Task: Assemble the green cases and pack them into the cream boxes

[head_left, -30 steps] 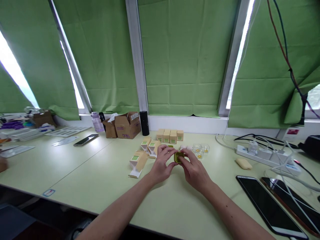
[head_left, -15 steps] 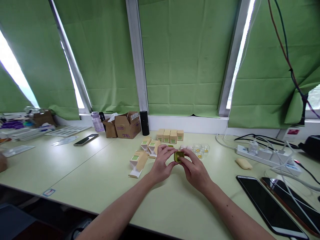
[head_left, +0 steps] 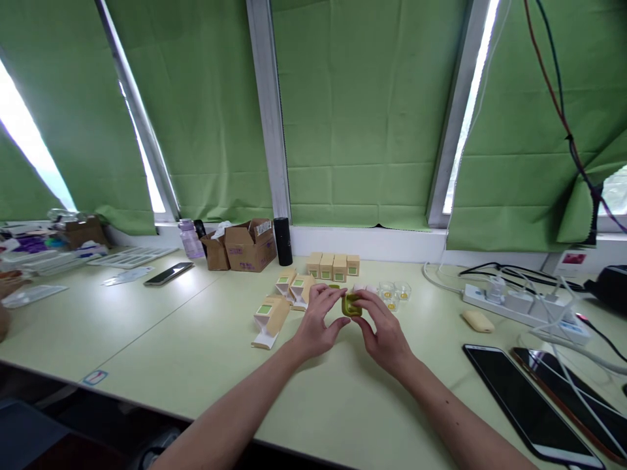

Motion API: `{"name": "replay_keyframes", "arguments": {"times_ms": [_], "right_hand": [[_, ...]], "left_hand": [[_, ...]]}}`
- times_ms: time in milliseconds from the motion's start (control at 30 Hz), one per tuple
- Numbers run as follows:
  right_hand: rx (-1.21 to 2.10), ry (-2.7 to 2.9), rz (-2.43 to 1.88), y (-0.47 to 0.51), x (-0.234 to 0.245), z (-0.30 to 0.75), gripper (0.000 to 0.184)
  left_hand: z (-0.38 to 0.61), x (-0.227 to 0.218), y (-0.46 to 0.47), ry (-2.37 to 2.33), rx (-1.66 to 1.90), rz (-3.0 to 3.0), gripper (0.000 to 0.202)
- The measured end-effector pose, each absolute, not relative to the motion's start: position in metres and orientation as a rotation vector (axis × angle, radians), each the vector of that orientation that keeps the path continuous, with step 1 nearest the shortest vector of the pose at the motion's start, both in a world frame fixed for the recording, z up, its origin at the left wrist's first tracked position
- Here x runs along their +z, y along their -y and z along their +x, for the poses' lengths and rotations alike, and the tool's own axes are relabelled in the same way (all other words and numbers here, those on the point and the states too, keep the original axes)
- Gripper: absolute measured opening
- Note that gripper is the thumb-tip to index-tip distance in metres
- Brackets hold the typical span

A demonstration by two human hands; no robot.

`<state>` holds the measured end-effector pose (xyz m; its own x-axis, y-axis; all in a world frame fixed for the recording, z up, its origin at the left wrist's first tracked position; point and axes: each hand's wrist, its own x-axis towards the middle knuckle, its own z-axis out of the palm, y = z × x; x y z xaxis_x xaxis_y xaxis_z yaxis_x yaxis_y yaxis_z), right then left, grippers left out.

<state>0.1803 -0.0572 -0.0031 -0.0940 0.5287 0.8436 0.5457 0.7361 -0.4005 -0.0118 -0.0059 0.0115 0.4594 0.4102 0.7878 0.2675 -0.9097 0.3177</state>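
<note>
Both my hands meet over the middle of the pale green table [head_left: 147,326], pinching a small olive-green square piece [head_left: 351,305] between their fingertips. My left hand [head_left: 318,318] grips its left side and my right hand [head_left: 385,326] its right side. Just behind the hands lie small clear cups with yellow centres [head_left: 394,292]. To the left lie opened tan cartons with green labels [head_left: 271,316], and a row of closed tan boxes [head_left: 333,265] stands further back.
Brown cardboard boxes [head_left: 249,245], a black cylinder [head_left: 282,241] and a purple bottle [head_left: 189,238] stand by the window sill. A phone [head_left: 168,273] lies at the left. At the right are two dark tablets [head_left: 529,401], a power strip [head_left: 526,307] with cables and a yellow bar [head_left: 477,320].
My hands have turned the green piece slightly and lifted it a little away from me; my right fingers have shifted over its top. Nothing else on the table has moved.
</note>
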Motion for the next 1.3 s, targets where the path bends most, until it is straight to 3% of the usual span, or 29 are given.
{"name": "replay_keyframes", "arguments": {"times_ms": [100, 267, 567, 967, 1067, 1233, 1300], "right_hand": [[0.359, 1.477, -0.868, 0.053, -0.004, 0.178, 0.025], [0.935, 1.078, -0.806, 0.046, -0.003, 0.178, 0.051], [1.27, 0.885, -0.737, 0.044, -0.007, 0.176, 0.058], [1.264, 0.964, -0.927, 0.047, -0.007, 0.171, 0.066], [1.049, 1.049, -1.036, 0.042, -0.011, 0.179, 0.06], [0.45, 1.288, -1.372, 0.033, -0.019, 0.199, 0.025], [0.243, 1.408, -1.519, 0.03, -0.019, 0.204, 0.019]], "left_hand": [[-0.013, 0.012, 0.008, -0.603, 1.392, 2.518, 0.054], [-0.013, 0.015, 0.011, -0.628, 1.39, 2.527, 0.055], [-0.01, 0.015, 0.014, -0.648, 1.285, 2.717, 0.056], [-0.008, 0.013, 0.01, -0.683, 1.266, 2.597, 0.044], [-0.007, 0.011, 0.005, -0.792, 1.337, 2.38, 0.04], [-0.009, 0.008, -0.008, -0.896, 1.308, 1.916, 0.041], [-0.01, 0.008, -0.012, -0.845, 1.287, 1.768, 0.042]]}}
